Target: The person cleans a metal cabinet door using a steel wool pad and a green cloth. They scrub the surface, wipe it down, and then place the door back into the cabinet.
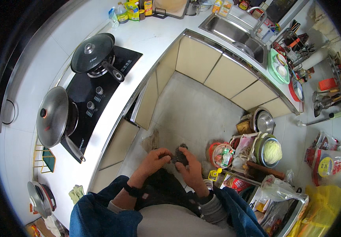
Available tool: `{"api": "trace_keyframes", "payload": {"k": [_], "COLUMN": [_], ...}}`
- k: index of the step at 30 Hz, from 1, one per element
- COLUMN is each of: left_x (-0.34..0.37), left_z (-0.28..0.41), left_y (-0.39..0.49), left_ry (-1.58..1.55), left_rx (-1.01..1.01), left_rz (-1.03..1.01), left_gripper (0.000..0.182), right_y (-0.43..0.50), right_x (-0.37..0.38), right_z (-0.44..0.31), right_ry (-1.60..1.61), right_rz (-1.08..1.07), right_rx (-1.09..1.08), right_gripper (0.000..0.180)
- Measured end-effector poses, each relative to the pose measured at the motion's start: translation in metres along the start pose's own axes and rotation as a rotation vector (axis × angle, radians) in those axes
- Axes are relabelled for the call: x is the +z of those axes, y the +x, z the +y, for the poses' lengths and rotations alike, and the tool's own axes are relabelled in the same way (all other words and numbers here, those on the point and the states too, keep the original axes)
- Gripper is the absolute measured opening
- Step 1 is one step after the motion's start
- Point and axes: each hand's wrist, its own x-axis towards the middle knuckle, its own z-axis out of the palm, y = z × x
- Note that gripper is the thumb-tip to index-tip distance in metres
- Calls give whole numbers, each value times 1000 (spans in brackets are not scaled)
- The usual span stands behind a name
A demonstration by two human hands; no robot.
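Observation:
In front of my body, above the floor, I hold a dark, mesh-like scouring pad [182, 160]. My right hand [193, 171] grips it between the thumb and fingers. The curled fingertips of my left hand [150, 165] meet at its left edge and appear to pinch it. Its underside is hidden. On the floor beyond my left hand lies a crumpled brown, translucent bag or cloth [151, 141]. A beige cabinet door [147, 100] stands ajar under the counter on the left.
A gas hob [81, 89] carries a lidded black pan [92, 56] and a lidded wok [52, 115]; their handles jut toward me. A steel sink [232, 32] is set into the far counter. At right stand steel basins [265, 122], a red basket [217, 154] and an open drawer [294, 217].

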Motion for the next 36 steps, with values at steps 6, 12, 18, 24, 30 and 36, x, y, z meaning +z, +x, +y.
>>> {"api": "trace_keyframes", "payload": {"k": [6,12,18,24,30,36], "left_x": [-10,-35,-61,-52,-38,-41], "left_z": [10,36,62,96,130,160], "left_y": [47,114,196,270,364,455], "left_ry": [-67,-176,-43,-57,-143,-108], "left_rx": [19,-74,-10,-39,-22,5], "left_rz": [5,6,-12,-33,7,86], "left_gripper": [23,26,26,21,21,17], "right_y": [46,129,210,268,348,420], "right_x": [-18,-38,-71,-112,-175,-252], "right_z": [8,12,26,52,94,133], "right_ry": [57,-5,-3,-17,35,113], "right_rz": [-15,-85,-100,-29,-49,-10], "right_rx": [28,35,2,-1,19,113], "right_gripper": [55,59,62,68,66,61]}}
